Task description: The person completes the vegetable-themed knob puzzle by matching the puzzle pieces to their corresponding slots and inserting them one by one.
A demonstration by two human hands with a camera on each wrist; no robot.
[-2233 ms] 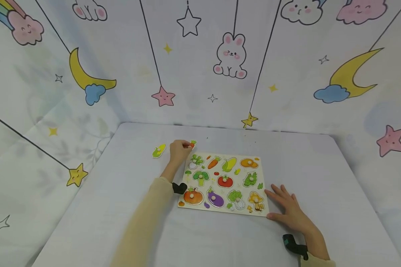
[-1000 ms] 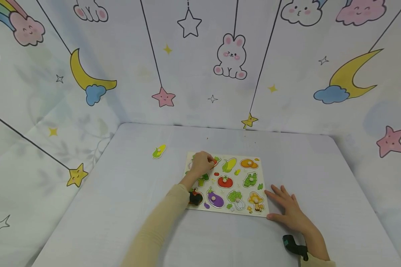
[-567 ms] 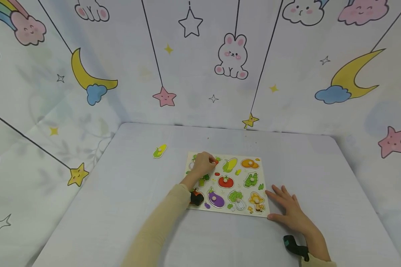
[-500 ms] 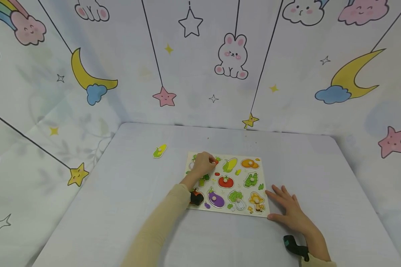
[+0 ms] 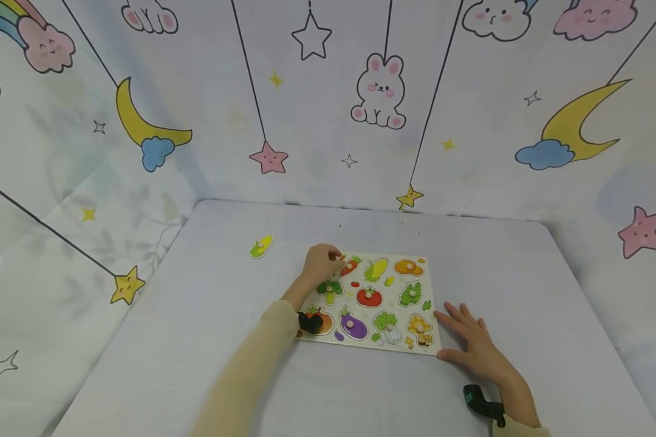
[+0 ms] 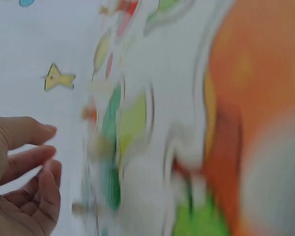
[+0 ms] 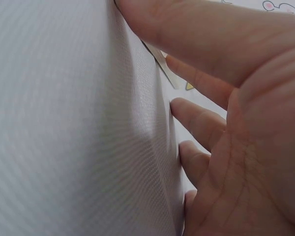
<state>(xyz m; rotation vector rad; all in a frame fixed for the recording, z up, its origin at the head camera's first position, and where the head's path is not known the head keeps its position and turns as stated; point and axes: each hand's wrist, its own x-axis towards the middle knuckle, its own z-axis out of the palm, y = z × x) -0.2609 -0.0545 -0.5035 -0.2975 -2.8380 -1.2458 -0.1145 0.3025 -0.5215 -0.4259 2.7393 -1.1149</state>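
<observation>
A vegetable puzzle board (image 5: 389, 301) lies on the white table, with knobbed pieces in it. The left hand (image 5: 319, 262) hovers over its upper left corner, just left of the carrot piece (image 5: 350, 267), which lies in its slot. In the left wrist view the thumb (image 6: 32, 132) and fingertips are apart, with nothing between them. Beyond the board's left side lies a loose corn piece (image 5: 261, 247). No knob shows on the board's corn picture (image 5: 376, 270). The right hand (image 5: 478, 349) is spread at the board's lower right edge, its thumb and a fingertip touching it.
A broccoli piece (image 5: 330, 291), a tomato piece (image 5: 369, 297) and an eggplant piece (image 5: 353, 326) sit in the board near the left arm. The white table (image 5: 224, 340) ends at a patterned cloth backdrop (image 5: 311, 109) at the back and sides.
The left hand has carried the carrot piece from beyond the board's upper left edge into its slot, let go, and drawn back slightly left. The right hand stays in place.
</observation>
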